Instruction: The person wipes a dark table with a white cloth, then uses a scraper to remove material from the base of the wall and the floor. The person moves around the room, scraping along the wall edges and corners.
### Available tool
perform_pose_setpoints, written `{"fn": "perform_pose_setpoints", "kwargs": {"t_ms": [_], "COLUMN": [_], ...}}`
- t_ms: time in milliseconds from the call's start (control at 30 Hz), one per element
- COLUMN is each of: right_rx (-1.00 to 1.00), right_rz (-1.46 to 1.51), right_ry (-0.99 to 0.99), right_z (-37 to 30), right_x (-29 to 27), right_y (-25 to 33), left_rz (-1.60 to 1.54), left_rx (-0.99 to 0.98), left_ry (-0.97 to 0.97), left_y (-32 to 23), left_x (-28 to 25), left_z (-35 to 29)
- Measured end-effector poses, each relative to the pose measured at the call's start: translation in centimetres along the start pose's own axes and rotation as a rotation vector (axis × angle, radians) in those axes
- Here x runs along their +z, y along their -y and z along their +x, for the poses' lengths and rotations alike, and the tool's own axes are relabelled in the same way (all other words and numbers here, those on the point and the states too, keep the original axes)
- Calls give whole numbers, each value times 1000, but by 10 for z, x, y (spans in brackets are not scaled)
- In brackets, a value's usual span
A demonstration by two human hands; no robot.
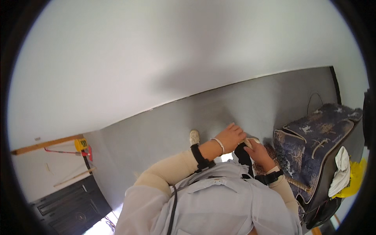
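Observation:
Both hands meet in front of my body, low in the middle of the view. My left hand [232,137], with a pale bracelet at the wrist, curls over one end of a short tan piece [247,143]. From the other side my right hand [260,153] pinches the same piece between thumb and fingers. Its kind is too small and too covered to make out. Dark cloth [243,154] shows just below the hands. A light shoe [194,137] stands on the floor left of them.
A dark blue patterned cover [313,137] drapes a piece of furniture on the right, with a white cloth [340,172] and yellow bag [356,180] beside it. A white wall [156,51] rises ahead of the grey floor [149,137]. A dark door [74,205] stands at the lower left.

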State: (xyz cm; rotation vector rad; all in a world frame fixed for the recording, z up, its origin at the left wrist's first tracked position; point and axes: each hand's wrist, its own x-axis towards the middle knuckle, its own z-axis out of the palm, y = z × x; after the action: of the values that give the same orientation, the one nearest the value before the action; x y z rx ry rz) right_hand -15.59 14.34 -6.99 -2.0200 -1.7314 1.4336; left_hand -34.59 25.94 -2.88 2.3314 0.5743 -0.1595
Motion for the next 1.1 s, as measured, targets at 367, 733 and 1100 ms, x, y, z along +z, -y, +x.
{"fn": "perform_pose_setpoints", "kwargs": {"t_ms": [367,733,1100], "right_rx": [-156,-403,27], "right_rz": [106,-74,31], "right_ry": [112,417,525], "right_z": [73,231,352], "right_x": [106,154,256], "right_y": [168,198,97], "left_rz": [-398,-783,-1192], "left_rx": [-679,-953,-739], "left_ry": [102,-582,-808], "left_y": [147,175,288], "left_x": [65,118,218], "left_z": [-337,-322,-260]}}
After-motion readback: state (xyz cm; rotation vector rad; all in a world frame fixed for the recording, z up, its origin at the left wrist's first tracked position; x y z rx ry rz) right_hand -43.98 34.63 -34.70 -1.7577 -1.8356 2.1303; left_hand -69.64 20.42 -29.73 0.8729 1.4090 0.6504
